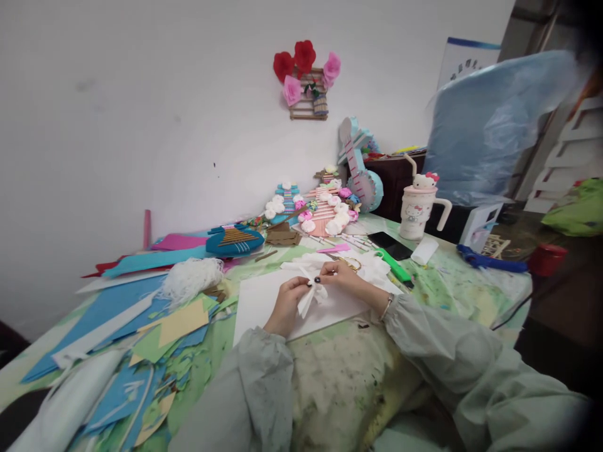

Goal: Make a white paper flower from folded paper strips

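Between my two hands is a piece of gathered white tissue-like paper [311, 300], its loose ends hanging down. My left hand [288, 304] pinches it from the left, thumb and fingertips together. From the right, my right hand [343, 279] pinches the same piece, and the fingertips of both hands nearly meet. Beneath them lies a white sheet [257, 301] on the table. More crumpled white paper [374, 269] sits just beyond my right hand, with gold-handled scissors [352, 262] partly on it.
Coloured paper and scraps [183, 323] with a heap of white string [192, 279] cover the left. At right are a green utility knife [394, 265], a phone [390, 245], a tumbler [417, 210] and a blue glue gun [492, 258]. Flower-decorated crafts [325, 213] stand behind.
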The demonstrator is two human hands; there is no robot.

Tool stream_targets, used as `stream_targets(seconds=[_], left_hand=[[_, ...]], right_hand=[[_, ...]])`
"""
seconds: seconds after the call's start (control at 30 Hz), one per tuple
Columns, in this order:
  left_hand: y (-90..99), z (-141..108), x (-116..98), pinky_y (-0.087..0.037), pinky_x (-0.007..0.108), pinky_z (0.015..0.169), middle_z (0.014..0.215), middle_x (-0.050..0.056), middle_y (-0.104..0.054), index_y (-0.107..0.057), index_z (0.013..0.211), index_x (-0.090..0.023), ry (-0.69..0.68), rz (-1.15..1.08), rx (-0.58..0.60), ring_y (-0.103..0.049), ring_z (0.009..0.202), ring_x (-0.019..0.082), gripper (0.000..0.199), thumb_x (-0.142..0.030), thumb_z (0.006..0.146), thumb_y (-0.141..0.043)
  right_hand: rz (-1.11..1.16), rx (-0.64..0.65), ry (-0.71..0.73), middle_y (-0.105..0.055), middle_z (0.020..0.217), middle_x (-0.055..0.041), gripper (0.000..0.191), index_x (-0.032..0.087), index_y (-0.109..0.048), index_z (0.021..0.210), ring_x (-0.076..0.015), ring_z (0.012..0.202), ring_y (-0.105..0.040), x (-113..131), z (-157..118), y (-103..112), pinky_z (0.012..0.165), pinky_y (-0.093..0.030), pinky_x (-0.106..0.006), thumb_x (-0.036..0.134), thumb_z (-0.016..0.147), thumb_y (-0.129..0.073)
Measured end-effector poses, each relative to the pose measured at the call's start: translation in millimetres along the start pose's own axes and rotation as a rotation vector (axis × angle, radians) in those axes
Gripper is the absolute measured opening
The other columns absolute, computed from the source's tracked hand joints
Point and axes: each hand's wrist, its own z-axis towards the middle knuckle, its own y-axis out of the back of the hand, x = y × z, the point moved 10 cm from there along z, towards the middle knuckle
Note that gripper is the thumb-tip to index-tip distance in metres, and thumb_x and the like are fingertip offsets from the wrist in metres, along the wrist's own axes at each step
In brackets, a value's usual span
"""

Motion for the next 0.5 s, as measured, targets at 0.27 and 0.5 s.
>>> stream_targets(seconds=[0.27,0.5], left_hand=[[-2.0,1.4,1.3,-0.038,0.024,0.059,0.060,0.001,-0.061,-0.063,0.064,-0.014,-0.020,0.024,0.010,-0.053,0.058,0.013,0.011,-0.018,0.053,-0.065],[-2.6,1.9,-0.6,-0.036,0.024,0.058,0.057,-0.001,-0.058,-0.061,0.062,-0.015,-0.014,0.016,0.021,-0.051,0.056,0.013,0.010,-0.017,0.053,-0.065]], right_hand=[[0.004,-0.029,0.031,-0.053,0.055,0.0012,0.031,0.014,-0.062,0.059,-0.0111,0.054,-0.045,0.9,0.3,1.2,0.052,-0.032,-0.023,0.045,0.062,-0.067],[-0.043,-0.069,0.036,-0.057,0.054,0.0002,0.026,0.015,-0.063,0.057,-0.0126,0.056,-0.050,3.4,1.2,3.6,0.054,-0.036,-0.023,0.040,0.062,-0.068]])
